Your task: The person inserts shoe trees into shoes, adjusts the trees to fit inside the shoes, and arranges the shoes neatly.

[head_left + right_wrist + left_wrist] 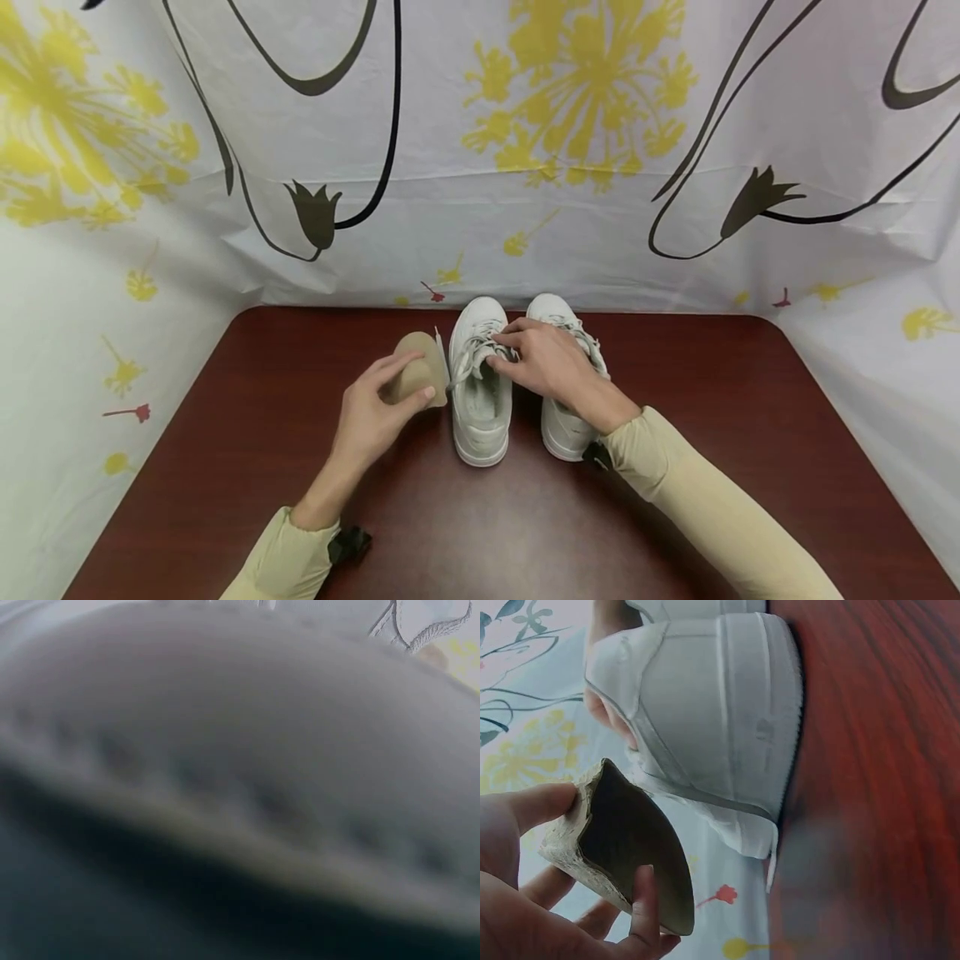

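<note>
My left hand (375, 408) grips a beige moulded-pulp shoe insert (412, 367), its thumb against the near edge and its fingers over the outside. In the left wrist view the hollow inner side of the insert faces the camera. Just right of it, a white sneaker (482, 433) stands upright with its toe pointing away. My right hand (551, 358) reaches over to this sneaker and pinches its tongue by the laces (472, 346). The second white sneaker (566, 433) stands alongside, partly covered by my right hand and forearm.
Both sneakers stand on a dark red wooden table (675, 517), toes close to the back edge. Behind it hangs a white curtain (450, 142) with yellow flowers. A loose lace end (772, 862) dangles beside the sneaker. A blurred shoe side (225, 697) fills most of the right wrist view.
</note>
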{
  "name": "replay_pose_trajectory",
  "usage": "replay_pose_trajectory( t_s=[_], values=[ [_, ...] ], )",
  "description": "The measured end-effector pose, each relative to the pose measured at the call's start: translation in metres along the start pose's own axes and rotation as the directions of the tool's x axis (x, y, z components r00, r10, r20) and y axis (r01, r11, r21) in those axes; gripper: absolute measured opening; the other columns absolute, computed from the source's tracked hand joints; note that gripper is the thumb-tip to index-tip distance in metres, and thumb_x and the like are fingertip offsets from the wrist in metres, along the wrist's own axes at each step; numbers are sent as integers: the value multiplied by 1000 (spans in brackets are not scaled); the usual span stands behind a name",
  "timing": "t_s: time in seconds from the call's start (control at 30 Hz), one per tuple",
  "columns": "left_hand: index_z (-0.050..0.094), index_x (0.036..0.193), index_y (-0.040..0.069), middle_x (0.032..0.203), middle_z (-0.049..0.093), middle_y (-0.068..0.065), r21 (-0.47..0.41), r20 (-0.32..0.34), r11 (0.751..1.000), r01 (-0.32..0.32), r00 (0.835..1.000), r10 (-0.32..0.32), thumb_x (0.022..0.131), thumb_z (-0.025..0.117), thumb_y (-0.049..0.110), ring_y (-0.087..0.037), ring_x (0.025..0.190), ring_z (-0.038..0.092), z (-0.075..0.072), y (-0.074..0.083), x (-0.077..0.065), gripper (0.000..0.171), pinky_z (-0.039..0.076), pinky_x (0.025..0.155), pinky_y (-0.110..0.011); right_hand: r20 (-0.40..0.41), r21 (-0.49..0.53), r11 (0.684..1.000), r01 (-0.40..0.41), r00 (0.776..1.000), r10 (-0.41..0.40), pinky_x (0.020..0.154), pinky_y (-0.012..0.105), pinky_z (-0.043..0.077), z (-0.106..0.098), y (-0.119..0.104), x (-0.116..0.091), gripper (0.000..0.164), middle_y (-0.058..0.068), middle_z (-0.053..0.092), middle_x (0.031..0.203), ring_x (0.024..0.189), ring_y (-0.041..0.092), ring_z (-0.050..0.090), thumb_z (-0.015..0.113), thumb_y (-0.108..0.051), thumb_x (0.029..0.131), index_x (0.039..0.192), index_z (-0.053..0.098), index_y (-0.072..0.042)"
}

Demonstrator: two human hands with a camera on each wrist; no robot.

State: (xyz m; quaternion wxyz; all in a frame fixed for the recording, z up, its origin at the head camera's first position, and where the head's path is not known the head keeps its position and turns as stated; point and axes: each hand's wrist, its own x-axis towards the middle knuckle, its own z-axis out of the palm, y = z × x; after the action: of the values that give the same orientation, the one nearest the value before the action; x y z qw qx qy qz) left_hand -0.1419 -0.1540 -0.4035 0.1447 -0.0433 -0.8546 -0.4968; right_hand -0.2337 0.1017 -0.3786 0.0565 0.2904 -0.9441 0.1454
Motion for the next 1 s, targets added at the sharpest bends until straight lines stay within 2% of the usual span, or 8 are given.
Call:
replay_pose_trajectory(
  t_s=[0.2,0.47,0.57,0.83,1.0],
  values=[
    [71,124,26,127,64,3,-1,11,1000,-15,1000,16,79,85,27,-16,124,55,-1,11,-2,47,45,99,-40,-12,-3,1000,4,1000,-4,81,42,54,1,0,0,42,1,68,120,104,20,67,64,-47,92,123,72,-20],
    [73,121,17,114,68,-1,-6,-27,1000,13,1000,-13,76,87,23,-17,106,61,-2,21,-5,48,51,82,-39,3,-9,1000,0,1000,0,82,42,54,-1,0,1,42,1,68,121,106,21,66,64,-48,92,124,72,-21],
    [74,120,18,113,67,0,-20,-44,1000,1,999,-2,76,87,22,-16,106,60,-1,22,-7,46,50,82,-38,6,-4,1000,-5,1000,5,81,42,54,1,0,1,43,0,67,121,105,20,66,63,-48,92,124,72,-21],
    [75,116,21,108,67,6,-57,-83,998,-32,996,27,76,88,22,-9,102,59,1,25,-12,43,48,77,-23,0,-2,1000,-6,1000,6,81,42,54,1,1,1,42,1,68,121,104,21,67,64,-48,92,123,73,-21],
    [76,115,22,104,66,7,-65,-94,995,-71,993,65,74,89,21,-9,97,59,1,32,-16,44,46,71,-22,-4,3,1000,0,1000,0,81,43,54,1,2,1,42,1,68,121,105,22,67,64,-47,92,123,73,-21]
  ],
)
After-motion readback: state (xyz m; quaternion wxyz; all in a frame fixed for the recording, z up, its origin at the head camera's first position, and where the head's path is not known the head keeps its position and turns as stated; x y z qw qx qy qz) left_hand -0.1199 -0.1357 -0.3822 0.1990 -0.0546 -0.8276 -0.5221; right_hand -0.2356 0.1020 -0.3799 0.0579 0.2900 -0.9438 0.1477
